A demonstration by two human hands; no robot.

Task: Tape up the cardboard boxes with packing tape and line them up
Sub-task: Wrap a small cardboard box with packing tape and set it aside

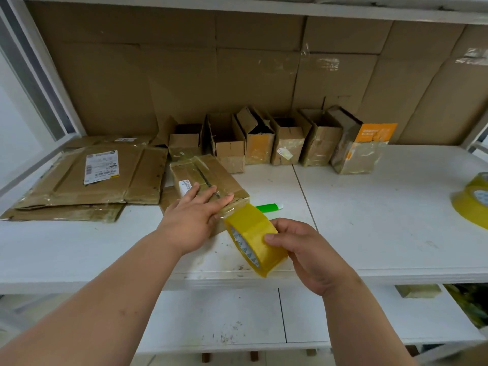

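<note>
The left hand (196, 210) lies flat, palm down, fingers straight and together, arm stretched forward. Just right of it, the right hand (303, 249) curls thumb and fingers in a grip, wrist bent inward.

Even, soft white light fills the scene, bright but flat. Shadows are faint: a pale one lies under the tape roll (254, 237) on the white desk (383, 207). Taped surfaces of the cardboard boxes (274, 143) give a dull sheen. The wide lens bends the shelf frame (45, 83) at the left edge, and the picture softens toward the corners.
</note>
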